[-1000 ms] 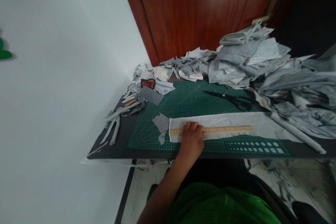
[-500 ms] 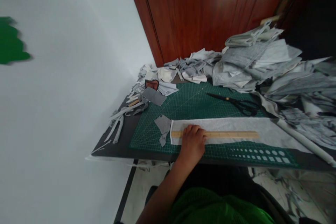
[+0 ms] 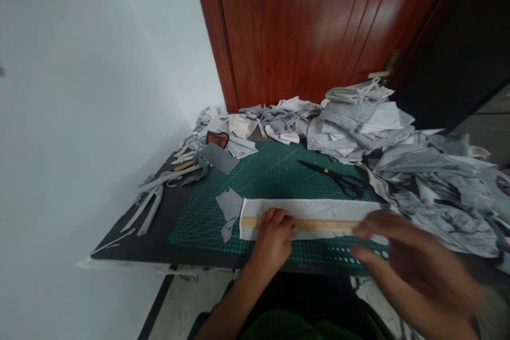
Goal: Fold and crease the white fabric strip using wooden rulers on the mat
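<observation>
My left hand [image 3: 274,236] presses down on a wooden ruler [image 3: 314,224], its fingers bent and close together over the strip. Beneath the ruler lies a long white fabric strip [image 3: 295,206], spread flat on a green cutting mat [image 3: 274,170]. My right hand [image 3: 406,255], blurred by motion, hovers near the ruler's right end; its thumb and fingers are apart with nothing between them. It hides the strip's right part. A grey fabric scrap [image 3: 230,207] lies beside the strip's left end. Black scissors [image 3: 334,175] rest on the mat beyond the strip.
Heaped grey and white fabric [image 3: 358,122] covers the back right of the table, with more crumpled cloth [image 3: 442,186] at the right. Small scraps [image 3: 295,114] line the back edge. Thin strips [image 3: 149,212] lie at left, by a white wall [image 3: 119,117]. A wooden door [image 3: 295,26] stands behind.
My right hand has come into view from the right, over the right part of the strip. My left hand stays on the ruler. The view has shifted to the right and up.
</observation>
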A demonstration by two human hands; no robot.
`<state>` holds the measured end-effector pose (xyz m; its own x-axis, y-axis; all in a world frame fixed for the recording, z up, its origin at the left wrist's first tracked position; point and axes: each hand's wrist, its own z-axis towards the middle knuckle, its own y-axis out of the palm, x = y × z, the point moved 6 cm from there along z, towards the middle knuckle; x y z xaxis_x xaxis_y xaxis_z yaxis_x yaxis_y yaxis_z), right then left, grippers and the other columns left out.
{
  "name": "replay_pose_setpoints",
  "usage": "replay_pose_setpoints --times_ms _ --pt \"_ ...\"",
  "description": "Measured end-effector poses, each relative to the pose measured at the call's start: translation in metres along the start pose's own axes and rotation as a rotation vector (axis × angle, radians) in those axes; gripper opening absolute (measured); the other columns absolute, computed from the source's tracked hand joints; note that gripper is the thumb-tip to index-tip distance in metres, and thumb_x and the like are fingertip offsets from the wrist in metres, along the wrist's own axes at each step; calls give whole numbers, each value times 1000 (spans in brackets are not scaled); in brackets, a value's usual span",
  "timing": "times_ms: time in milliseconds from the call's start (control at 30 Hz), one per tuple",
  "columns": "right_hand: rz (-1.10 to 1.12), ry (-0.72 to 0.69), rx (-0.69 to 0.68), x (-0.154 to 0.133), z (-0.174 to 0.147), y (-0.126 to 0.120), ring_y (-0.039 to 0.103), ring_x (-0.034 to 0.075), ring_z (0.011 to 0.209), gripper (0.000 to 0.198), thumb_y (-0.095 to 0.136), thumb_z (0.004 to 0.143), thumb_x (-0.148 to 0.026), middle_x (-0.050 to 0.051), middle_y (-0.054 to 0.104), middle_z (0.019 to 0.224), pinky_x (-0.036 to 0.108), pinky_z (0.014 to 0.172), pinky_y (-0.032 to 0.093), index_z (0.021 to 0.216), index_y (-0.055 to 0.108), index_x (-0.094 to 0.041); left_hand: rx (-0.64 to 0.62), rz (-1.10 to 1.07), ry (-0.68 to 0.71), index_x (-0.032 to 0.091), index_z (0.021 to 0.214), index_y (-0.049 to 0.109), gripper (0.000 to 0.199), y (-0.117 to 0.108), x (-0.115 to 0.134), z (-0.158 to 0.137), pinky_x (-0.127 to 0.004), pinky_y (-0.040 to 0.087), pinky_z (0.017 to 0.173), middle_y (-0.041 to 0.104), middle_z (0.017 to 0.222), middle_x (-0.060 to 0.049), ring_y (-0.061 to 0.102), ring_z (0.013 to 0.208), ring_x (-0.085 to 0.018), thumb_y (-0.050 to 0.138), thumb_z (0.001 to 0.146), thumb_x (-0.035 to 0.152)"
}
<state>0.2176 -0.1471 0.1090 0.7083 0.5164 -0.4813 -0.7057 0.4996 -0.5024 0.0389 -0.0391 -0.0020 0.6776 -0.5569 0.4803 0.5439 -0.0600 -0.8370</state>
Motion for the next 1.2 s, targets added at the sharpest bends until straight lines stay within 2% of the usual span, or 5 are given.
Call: replay_pose_setpoints --times_ms 133,267,400,967,1200 --pt "-196 -21 -282 56 6 68 67 27 92 18 53 103 -24 10 72 102 44 83 54 109 70 -22 26 -19 11 23 111 69 21 -2 0 -3 -45 49 102 66 115 -5 57 114 -26 67 93 11" --pt "-292 77 -405 98 -19 96 65 28 90 21 55 102 -30 11 70 98 44 81 51 96 72 -19 81 -4 -40 21 113 68 24 -7 -1 -7 -45 48 103 66 116 -6 56 113 -27 69 91 12" --pt "-247 136 -402 107 -31 94 63 30 99 21 57 101 -34 11 69 105 45 86 49 99 72 -21 98 25 -113 23 95 71 8 -10 -4 -6 -45 49 97 69 105 -5 57 109 -27 72 91 17" --pt "-227 138 -423 109 -32 93 63 32 108 20 58 98 -33 13 69 116 48 91 50 102 75 -23 72 79 -75 25 104 73 16 -16 -9 -8 -46 48 99 68 112 -4 60 111 -27 77 88 23" --pt "-373 160 -425 123 -34 81 65 34 110 23 56 101 -34 13 69 123 51 87 53 109 75 -25 182 210 -161 21 130 62 54 -30 -39 -14 -57 43 113 61 136 -12 53 132 -36 79 86 45"
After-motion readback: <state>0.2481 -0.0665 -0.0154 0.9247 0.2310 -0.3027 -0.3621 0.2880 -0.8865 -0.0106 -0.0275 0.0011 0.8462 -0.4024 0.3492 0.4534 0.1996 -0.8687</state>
